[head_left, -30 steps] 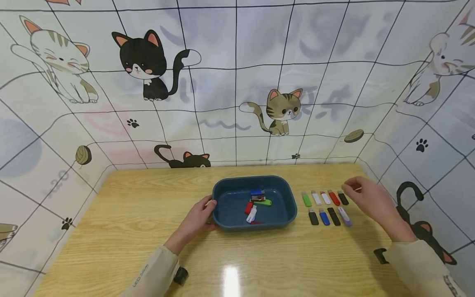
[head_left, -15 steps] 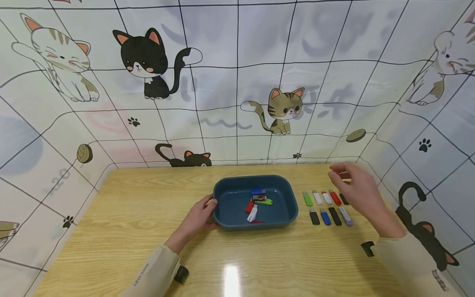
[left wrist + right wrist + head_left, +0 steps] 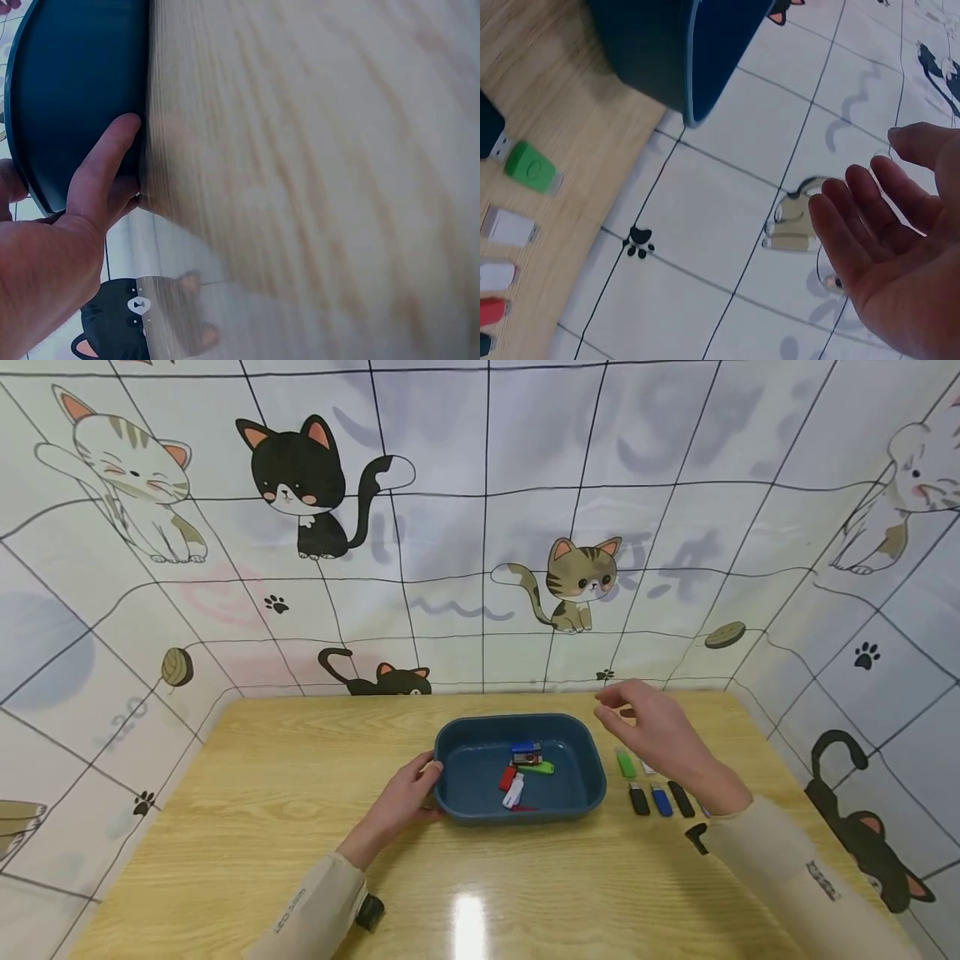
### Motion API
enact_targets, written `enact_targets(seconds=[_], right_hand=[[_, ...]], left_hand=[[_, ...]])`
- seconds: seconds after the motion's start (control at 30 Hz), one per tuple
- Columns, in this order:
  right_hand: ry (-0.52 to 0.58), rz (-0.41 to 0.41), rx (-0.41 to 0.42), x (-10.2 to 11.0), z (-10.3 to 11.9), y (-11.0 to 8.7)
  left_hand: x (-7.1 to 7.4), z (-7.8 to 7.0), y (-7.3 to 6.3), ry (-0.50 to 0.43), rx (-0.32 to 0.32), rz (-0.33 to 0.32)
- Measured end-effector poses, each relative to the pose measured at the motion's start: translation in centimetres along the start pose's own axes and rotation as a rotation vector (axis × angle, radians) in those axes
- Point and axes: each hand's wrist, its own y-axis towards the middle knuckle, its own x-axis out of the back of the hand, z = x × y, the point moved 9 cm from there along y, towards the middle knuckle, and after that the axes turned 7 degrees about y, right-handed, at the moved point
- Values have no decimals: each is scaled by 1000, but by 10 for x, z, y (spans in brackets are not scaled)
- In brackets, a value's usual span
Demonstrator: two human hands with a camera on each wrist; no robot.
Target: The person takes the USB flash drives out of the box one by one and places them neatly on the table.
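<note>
A dark blue plastic tray (image 3: 517, 818) stands on the table with several USB sticks inside, among them a white one (image 3: 513, 792) and a green one (image 3: 537, 768). My left hand (image 3: 401, 793) grips its left end, thumb at the rim and fingers along the outer wall (image 3: 75, 97). Above the table, just past the tray's right end, my right hand (image 3: 656, 727) is raised with loosely bent fingers; nothing shows in its palm in the right wrist view. Beneath it lie two rows of USB sticks, including a green one (image 3: 626, 764) and a blue one (image 3: 661, 801); hand and forearm hide others.
The wooden table (image 3: 300, 760) meets a cat-print cloth (image 3: 450, 543) at its back and sides. Black wrist-camera pieces (image 3: 370, 912) sit by both sleeves. Bare wood shows left of the tray and in front of it.
My right hand has moved left from the far right end of the USB rows to near the tray, its fingers loosening. My left hand and the tray stay in place.
</note>
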Motion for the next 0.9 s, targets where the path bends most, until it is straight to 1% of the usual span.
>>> enact_targets(seconds=[0.2,0.37,0.5,0.67,0.9], right_hand=[[-38,111,18,-36,10,11],[-90,196,33,-68,19,15],[-106,251,44,-92,22,15],[-112,318,9,-118,23,14],[-116,387,-55,-140,23,9]], left_hand=[[0,-1,0,-2,-3,-3],[0,-2,-1,-12,0,12],[0,-1,-1,-13,3,13],[0,-3,-1,-10,1,13],[-1,-4,-1,-3,-4,19]])
